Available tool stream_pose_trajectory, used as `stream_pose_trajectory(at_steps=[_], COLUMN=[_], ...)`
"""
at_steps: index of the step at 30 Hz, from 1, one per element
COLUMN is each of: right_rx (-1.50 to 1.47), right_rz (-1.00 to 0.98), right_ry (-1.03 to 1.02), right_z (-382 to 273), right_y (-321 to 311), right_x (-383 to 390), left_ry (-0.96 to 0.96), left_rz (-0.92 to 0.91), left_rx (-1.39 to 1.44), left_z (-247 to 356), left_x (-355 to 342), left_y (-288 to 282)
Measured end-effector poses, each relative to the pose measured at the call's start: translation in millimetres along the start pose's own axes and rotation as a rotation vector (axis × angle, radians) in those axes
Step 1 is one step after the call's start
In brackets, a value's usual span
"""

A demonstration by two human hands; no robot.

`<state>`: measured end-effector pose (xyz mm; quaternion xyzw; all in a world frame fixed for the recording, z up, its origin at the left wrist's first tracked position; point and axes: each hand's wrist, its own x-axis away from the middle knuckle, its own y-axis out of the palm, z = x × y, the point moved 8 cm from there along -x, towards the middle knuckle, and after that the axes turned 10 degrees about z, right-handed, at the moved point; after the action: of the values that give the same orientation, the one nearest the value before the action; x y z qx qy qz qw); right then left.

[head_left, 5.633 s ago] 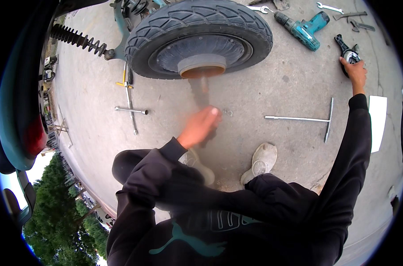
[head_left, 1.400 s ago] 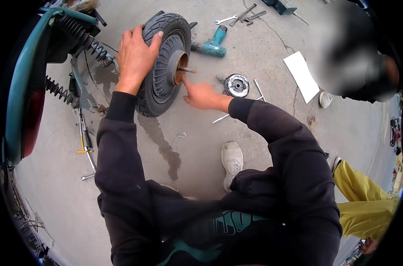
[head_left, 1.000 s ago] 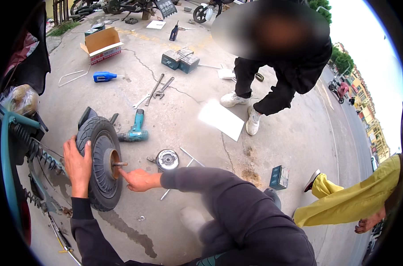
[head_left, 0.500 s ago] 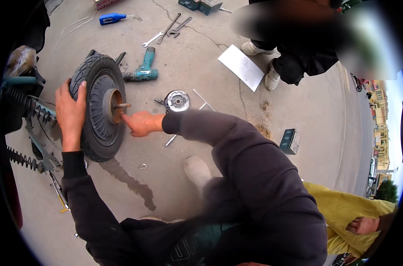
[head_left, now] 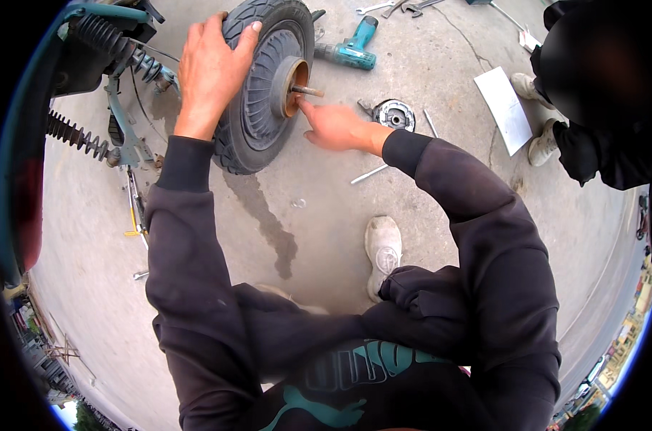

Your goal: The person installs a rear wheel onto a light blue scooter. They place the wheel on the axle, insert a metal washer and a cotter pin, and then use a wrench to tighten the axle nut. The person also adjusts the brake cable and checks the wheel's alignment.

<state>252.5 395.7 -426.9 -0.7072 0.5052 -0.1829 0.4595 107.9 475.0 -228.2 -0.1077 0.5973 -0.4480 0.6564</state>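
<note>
A black-tyred hub-motor wheel (head_left: 258, 90) stands upright on the ground, its ribbed hub facing right. My left hand (head_left: 215, 68) grips the top of the tyre, thumb on the sidewall and fingers over the tread. From the rusty-edged drum recess (head_left: 291, 72) in the hub sticks a short axle (head_left: 310, 91). Just below the axle, my right index finger reaches the recess's edge; my right hand (head_left: 340, 129) has its other fingers partly curled and holds nothing. To its right lies a round brake plate (head_left: 396, 115) with a metal bar (head_left: 369, 174) nearby.
A teal cordless drill (head_left: 355, 47) lies beyond the wheel, and wrenches (head_left: 376, 7) are farther off. Left of me are a vehicle frame and a coil shock absorber (head_left: 82, 136). At right, a person in dark trousers (head_left: 592, 154) is beside a white sheet (head_left: 504, 111).
The head view has shifted, so everything sits higher and further right or left out of frame. My left hand stays on the tyre and my right finger stays at the hub recess.
</note>
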Motion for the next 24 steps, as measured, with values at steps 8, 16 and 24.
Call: stream_pose_trajectory(at_steps=[8, 16, 24], right_rx=[0.131, 0.271, 0.075], right_rz=[-0.432, -0.074, -0.216], right_ry=[-0.086, 0.638, 0.719], right_z=[50.2, 260.9, 308.2], right_y=[26.3, -51.7, -30.0], right_x=[149.1, 110.4, 118.5], left_ry=[0.102, 0.331, 0.291], left_rz=[-0.012, 0.003, -0.019], left_rx=[0.018, -0.108, -0.105], left_z=[-0.6, 2.1, -14.9], left_x=[9.3, 19.2, 29.7], left_y=[-7.6, -19.2, -12.9])
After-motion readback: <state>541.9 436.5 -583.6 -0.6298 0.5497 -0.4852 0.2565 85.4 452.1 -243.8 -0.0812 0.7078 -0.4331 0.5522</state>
